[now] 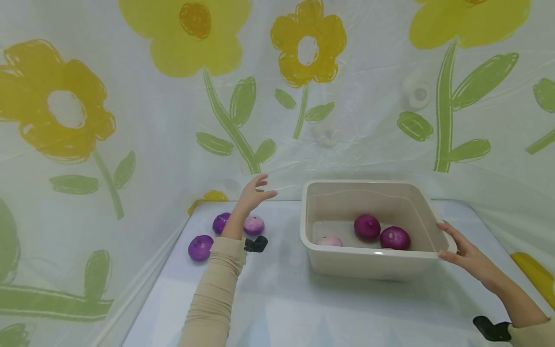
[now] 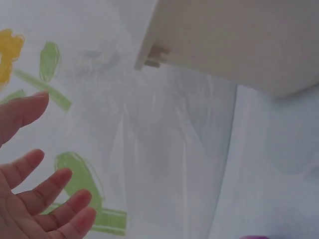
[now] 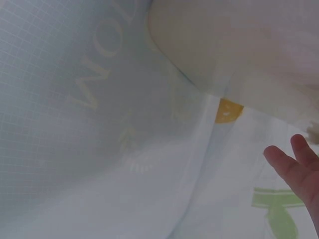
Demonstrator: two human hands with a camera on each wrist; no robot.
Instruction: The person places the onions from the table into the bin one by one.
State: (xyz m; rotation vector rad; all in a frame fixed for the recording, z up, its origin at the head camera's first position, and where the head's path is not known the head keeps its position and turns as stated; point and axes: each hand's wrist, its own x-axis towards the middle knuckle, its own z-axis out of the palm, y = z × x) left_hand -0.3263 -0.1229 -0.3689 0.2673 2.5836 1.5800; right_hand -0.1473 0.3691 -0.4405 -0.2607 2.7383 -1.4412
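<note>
My left hand (image 1: 253,193) is raised above the far left part of the table, its fingers loosely spread; in the left wrist view the palm and fingers hold nothing. Below its forearm lie two purple onions (image 1: 201,248) and a pale pink, onion-like bulb (image 1: 254,225). At the right stands a beige plastic bin (image 1: 377,254) with two dark purple onions (image 1: 366,227) and another pale pink bulb (image 1: 329,241) inside. My right hand (image 1: 466,255) is at the bin's front right corner, with extended fingertips and thumb at the rim.
A pale, patterned cloth covers the table (image 1: 277,299). Behind it hangs a whitish curtain (image 1: 368,120) printed with yellow flowers and green leaves. Black straps (image 1: 257,244) sit at the wrists, beside beige sleeves (image 1: 212,294).
</note>
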